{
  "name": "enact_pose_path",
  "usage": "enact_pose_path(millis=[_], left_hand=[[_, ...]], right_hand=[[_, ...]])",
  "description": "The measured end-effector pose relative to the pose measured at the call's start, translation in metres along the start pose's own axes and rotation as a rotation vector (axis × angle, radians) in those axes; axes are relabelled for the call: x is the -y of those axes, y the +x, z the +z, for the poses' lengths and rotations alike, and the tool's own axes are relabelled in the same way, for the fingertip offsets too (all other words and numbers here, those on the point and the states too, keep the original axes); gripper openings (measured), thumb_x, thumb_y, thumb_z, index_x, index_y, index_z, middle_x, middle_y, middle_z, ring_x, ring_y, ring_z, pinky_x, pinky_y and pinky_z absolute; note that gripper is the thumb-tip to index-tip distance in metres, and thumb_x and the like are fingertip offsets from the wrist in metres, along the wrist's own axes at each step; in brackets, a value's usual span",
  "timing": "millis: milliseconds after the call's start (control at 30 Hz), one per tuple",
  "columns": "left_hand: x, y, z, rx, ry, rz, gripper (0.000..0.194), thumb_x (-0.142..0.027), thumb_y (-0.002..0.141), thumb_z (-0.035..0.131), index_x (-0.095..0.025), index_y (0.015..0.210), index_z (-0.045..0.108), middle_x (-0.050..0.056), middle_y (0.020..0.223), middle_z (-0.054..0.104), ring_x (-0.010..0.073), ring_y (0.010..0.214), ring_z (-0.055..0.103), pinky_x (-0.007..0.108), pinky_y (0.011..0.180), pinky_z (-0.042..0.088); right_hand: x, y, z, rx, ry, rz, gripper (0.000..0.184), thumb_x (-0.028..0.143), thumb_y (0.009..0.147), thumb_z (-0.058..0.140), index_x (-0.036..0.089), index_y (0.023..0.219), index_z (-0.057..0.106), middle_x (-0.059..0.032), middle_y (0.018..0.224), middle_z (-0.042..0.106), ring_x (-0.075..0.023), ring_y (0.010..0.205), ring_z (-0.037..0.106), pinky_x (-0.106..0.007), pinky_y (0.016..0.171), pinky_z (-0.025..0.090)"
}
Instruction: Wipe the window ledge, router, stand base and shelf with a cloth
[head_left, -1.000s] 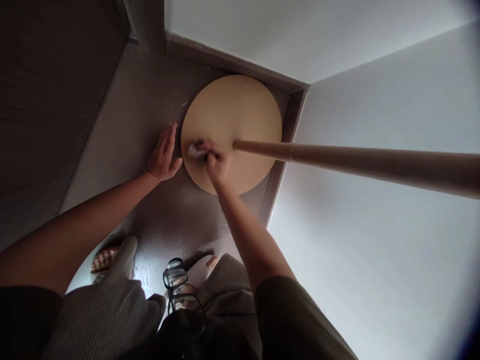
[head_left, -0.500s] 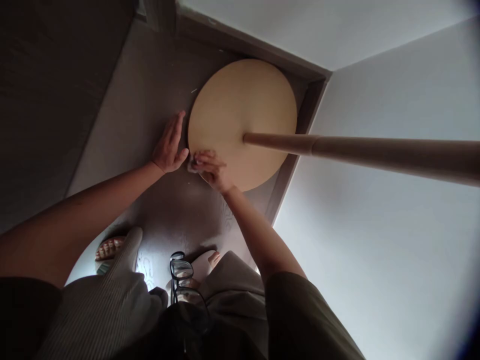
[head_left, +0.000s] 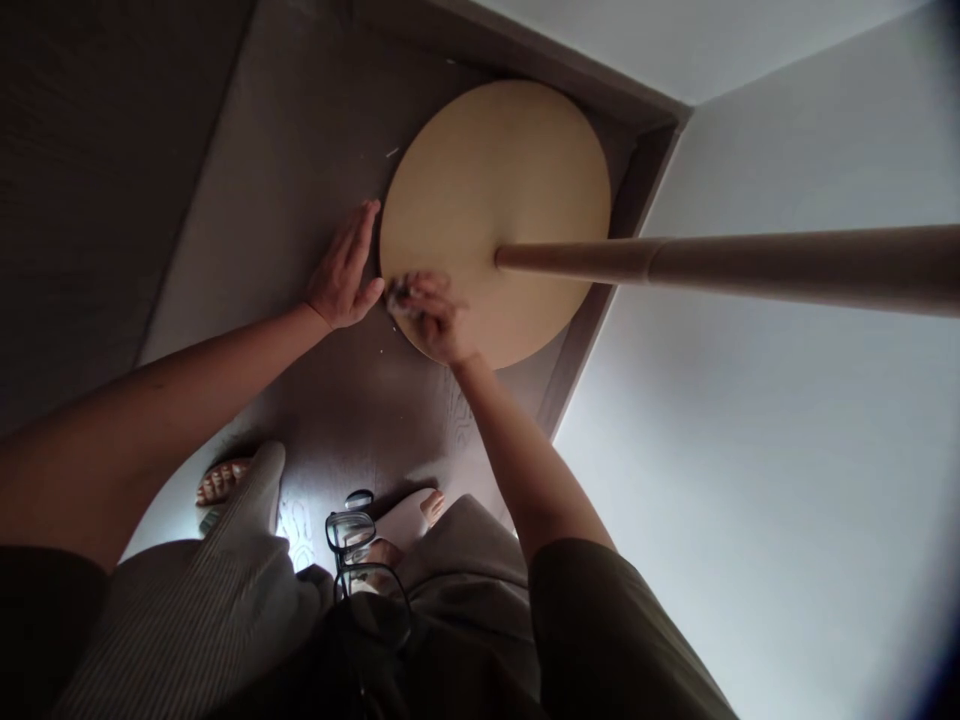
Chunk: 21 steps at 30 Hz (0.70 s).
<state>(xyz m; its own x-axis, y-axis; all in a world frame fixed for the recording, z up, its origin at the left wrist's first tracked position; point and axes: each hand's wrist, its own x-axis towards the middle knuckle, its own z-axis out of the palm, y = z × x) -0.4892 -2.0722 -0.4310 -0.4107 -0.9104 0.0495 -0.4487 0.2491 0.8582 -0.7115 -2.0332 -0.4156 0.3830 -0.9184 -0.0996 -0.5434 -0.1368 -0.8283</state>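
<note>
A round tan wooden base [head_left: 502, 180] stands on the dark floor in a room corner, with a long wooden pole [head_left: 750, 265] rising from its middle toward the camera. My right hand [head_left: 433, 318] is closed on a small crumpled whitish wipe [head_left: 397, 297] and presses it on the base's near-left rim. Flat on the floor beside that rim, my left hand [head_left: 345, 270] lies with its fingers stretched out, its thumb close to the edge of the base.
White walls [head_left: 750, 450] meet behind and to the right of the base, edged by a dark skirting board [head_left: 592, 320]. A dark wood panel [head_left: 97, 150] rises at the left. My sandalled feet [head_left: 221, 482], grey trousers and hanging glasses [head_left: 352, 545] fill the bottom.
My right hand has drawn the wipe from the inner part of the base out to its near-left rim. The view has shifted, so base and pole sit higher in the picture.
</note>
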Motion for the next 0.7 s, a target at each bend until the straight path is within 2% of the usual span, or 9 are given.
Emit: enact_pose_path(millis=[67, 133, 233, 333, 400, 467, 533, 633, 700], left_hand=[[0.0, 0.001, 0.0, -0.005, -0.045, 0.008, 0.099, -0.082, 0.086, 0.02, -0.011, 0.155, 0.021, 0.014, 0.163, 0.026, 0.0284, 0.152, 0.018, 0.049, 0.125, 0.014], [0.0, 0.001, 0.001, -0.008, -0.086, -0.005, 0.099, -0.083, 0.085, 0.023, -0.011, 0.153, 0.023, 0.012, 0.162, 0.029, 0.0267, 0.151, 0.019, 0.049, 0.125, 0.012], [0.0, 0.002, 0.002, 0.009, -0.086, -0.019, 0.101, -0.085, 0.083, 0.021, -0.01, 0.151, 0.026, 0.01, 0.162, 0.029, 0.0252, 0.151, 0.018, 0.048, 0.125, 0.012], [0.001, 0.005, 0.002, 0.028, -0.071, -0.016, 0.103, -0.086, 0.082, 0.021, -0.008, 0.148, 0.031, 0.011, 0.16, 0.032, 0.0244, 0.15, 0.016, 0.047, 0.124, 0.014], [0.001, 0.009, 0.0, 0.035, -0.086, -0.031, 0.097, -0.084, 0.082, 0.026, -0.01, 0.144, 0.037, 0.007, 0.152, 0.043, 0.022, 0.147, 0.017, 0.047, 0.123, 0.014], [-0.003, 0.011, -0.003, 0.039, -0.108, -0.052, 0.086, -0.08, 0.083, 0.035, -0.015, 0.139, 0.043, 0.003, 0.14, 0.054, 0.0201, 0.142, 0.021, 0.047, 0.122, 0.014], [-0.012, 0.006, -0.005, 0.024, -0.129, -0.052, 0.073, -0.072, 0.084, 0.044, -0.018, 0.133, 0.048, 0.002, 0.132, 0.058, 0.0203, 0.136, 0.029, 0.047, 0.12, 0.018], [-0.036, -0.014, 0.0, -0.008, -0.199, -0.071, 0.051, -0.058, 0.087, 0.052, -0.019, 0.118, 0.058, 0.006, 0.12, 0.062, 0.0218, 0.12, 0.048, 0.045, 0.11, 0.034], [-0.056, -0.033, 0.009, 0.07, -0.298, -0.119, 0.039, -0.052, 0.088, 0.053, -0.018, 0.105, 0.062, 0.007, 0.107, 0.064, 0.0208, 0.104, 0.057, 0.042, 0.098, 0.044]], right_hand=[[0.014, -0.055, 0.012, 0.059, 0.103, -0.013, 0.029, 0.026, 0.095, 0.046, 0.024, 0.085, 0.073, -0.0095, 0.106, 0.073, -0.0236, 0.119, 0.062, -0.05, 0.109, 0.046], [0.029, -0.101, 0.017, 0.077, 0.176, 0.051, 0.029, 0.023, 0.093, 0.047, 0.023, 0.078, 0.072, -0.0099, 0.094, 0.075, -0.0236, 0.105, 0.068, -0.049, 0.099, 0.052], [0.047, -0.137, 0.01, -0.068, 0.366, 0.345, 0.026, 0.018, 0.085, 0.049, 0.023, 0.077, 0.074, -0.0069, 0.097, 0.075, -0.0204, 0.101, 0.069, -0.042, 0.093, 0.055], [0.061, -0.136, -0.002, -0.294, 0.706, 0.704, 0.022, 0.019, 0.074, 0.056, 0.026, 0.084, 0.074, -0.0027, 0.1, 0.074, -0.0178, 0.096, 0.069, -0.034, 0.085, 0.058], [0.071, -0.127, -0.009, -0.356, 0.935, 0.834, 0.028, 0.018, 0.068, 0.059, 0.026, 0.091, 0.071, -0.0009, 0.093, 0.073, -0.0161, 0.084, 0.069, -0.031, 0.075, 0.059], [0.081, -0.119, -0.013, -0.368, 1.104, 0.88, 0.034, 0.018, 0.065, 0.059, 0.026, 0.097, 0.067, 0.0005, 0.086, 0.072, -0.0157, 0.078, 0.068, -0.031, 0.071, 0.06], [0.091, -0.115, -0.013, -0.395, 1.184, 0.879, 0.036, 0.019, 0.064, 0.058, 0.026, 0.099, 0.064, 0.0015, 0.082, 0.07, -0.0169, 0.08, 0.068, -0.034, 0.074, 0.061], [0.101, -0.113, -0.008, -0.467, 1.219, 0.866, 0.035, 0.023, 0.067, 0.055, 0.028, 0.101, 0.062, 0.0018, 0.077, 0.069, -0.0193, 0.088, 0.069, -0.04, 0.082, 0.06], [0.107, -0.113, -0.002, -0.526, 1.229, 0.855, 0.032, 0.026, 0.07, 0.055, 0.029, 0.101, 0.063, 0.0016, 0.077, 0.069, -0.0196, 0.094, 0.068, -0.042, 0.088, 0.059]])
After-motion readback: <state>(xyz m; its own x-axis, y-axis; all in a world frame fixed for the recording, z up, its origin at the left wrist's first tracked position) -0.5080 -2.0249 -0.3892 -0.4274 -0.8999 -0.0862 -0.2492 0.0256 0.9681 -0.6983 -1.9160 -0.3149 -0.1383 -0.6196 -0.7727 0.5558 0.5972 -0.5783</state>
